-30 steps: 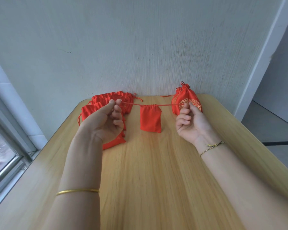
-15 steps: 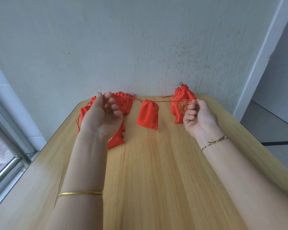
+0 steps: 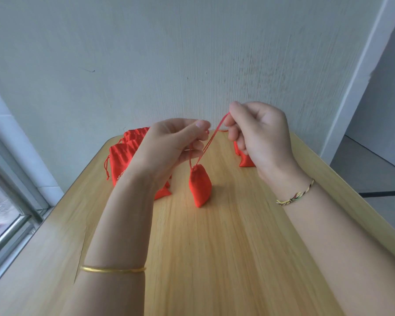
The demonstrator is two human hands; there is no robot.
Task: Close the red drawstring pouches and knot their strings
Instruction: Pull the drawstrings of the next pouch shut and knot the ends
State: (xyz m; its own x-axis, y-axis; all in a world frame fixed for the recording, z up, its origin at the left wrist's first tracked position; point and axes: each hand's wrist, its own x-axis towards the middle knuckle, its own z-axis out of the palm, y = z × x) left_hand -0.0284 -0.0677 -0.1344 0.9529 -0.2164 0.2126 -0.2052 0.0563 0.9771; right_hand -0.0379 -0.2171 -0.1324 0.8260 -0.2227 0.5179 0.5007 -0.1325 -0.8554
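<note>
- Left hand (image 3: 169, 144) and right hand (image 3: 258, 133), fingers curled, each pinch a thin red string (image 3: 211, 137).
- Cinched satin pouch (image 3: 200, 185) hangs between them above the wood-grain tabletop (image 3: 214, 258).

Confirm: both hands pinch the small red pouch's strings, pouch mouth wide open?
No. The head view shows the mouth of the small red pouch cinched shut, not open. The left hand and right hand do each pinch its strings.

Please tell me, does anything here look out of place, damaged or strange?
Nothing stands out. The left hand and right hand pinch the strings of the cinched pouch over the table; the pile of pouches lies at the left, no damage visible.
</note>
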